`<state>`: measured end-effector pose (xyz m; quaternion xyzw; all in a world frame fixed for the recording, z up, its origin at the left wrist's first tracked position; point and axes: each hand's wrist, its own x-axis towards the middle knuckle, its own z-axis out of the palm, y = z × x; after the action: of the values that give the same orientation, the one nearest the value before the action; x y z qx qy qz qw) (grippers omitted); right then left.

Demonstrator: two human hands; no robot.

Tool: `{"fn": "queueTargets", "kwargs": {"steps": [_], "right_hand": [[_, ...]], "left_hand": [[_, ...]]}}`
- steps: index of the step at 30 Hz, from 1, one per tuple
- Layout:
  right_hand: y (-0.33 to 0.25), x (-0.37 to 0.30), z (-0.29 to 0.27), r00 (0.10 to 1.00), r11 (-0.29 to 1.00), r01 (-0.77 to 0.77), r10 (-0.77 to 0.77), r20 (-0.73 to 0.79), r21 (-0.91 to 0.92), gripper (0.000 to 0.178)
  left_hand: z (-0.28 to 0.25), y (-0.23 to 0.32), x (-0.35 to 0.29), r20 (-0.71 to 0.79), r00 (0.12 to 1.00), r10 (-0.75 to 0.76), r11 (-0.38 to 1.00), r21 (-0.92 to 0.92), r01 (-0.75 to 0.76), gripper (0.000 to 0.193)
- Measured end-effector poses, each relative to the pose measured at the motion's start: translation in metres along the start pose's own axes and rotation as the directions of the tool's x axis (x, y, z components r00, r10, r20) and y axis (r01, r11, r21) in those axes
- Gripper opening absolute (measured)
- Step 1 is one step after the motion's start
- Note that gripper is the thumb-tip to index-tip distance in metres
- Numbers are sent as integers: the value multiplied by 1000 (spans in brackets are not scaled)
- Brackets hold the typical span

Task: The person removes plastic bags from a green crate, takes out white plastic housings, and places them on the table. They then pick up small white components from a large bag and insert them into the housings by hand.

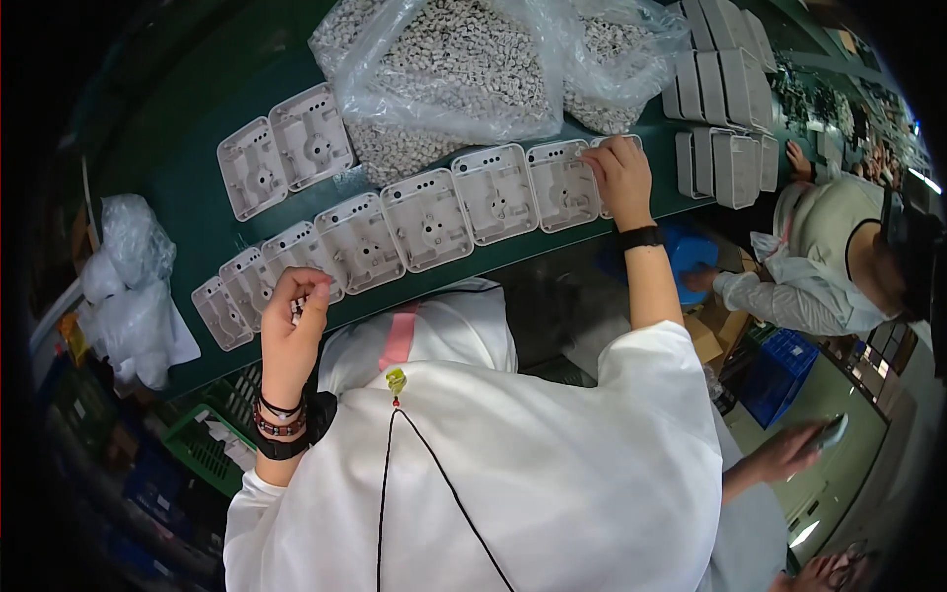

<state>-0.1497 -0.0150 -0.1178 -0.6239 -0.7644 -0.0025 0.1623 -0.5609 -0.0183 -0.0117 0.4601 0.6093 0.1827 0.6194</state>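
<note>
A curved row of light grey plastic housings [426, 219], open side up, runs along the front of the green table. My left hand [294, 321] is closed around several small whitish plastic parts [297, 310], in front of the row's left half. At the right end, my right hand [622, 178] reaches over the last housing [604, 202], partly covering it. Its fingers are curled and bent together at the upper corner of the neighbouring housing [562, 187]; what they hold, if anything, is hidden. Two more housings [283, 148] lie side by side behind the row.
Clear plastic bags [464, 74] full of small whitish parts lie behind the row, some spilling out. Stacked grey housings [725, 89] stand at the right. Crumpled plastic bags [133, 286] are at left, above a green crate [212, 434]. Co-workers [819, 247] are at right.
</note>
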Motion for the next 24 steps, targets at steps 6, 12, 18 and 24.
{"fn": "queueTargets", "kwargs": {"steps": [6, 12, 18, 24], "right_hand": [[17, 15, 33, 968, 977, 211, -212, 137, 20, 12], [17, 24, 35, 941, 955, 295, -286, 182, -24, 10], [15, 16, 43, 948, 954, 288, -272, 166, -83, 11], [8, 13, 40, 979, 986, 158, -150, 138, -49, 12]], "left_hand": [[23, 5, 5, -32, 999, 38, 997, 73, -36, 13], [27, 3, 5, -105, 989, 103, 991, 102, -92, 12], [21, 6, -3, -157, 988, 8, 1000, -9, -10, 10], [11, 5, -5, -171, 983, 63, 997, -23, -68, 13]]}}
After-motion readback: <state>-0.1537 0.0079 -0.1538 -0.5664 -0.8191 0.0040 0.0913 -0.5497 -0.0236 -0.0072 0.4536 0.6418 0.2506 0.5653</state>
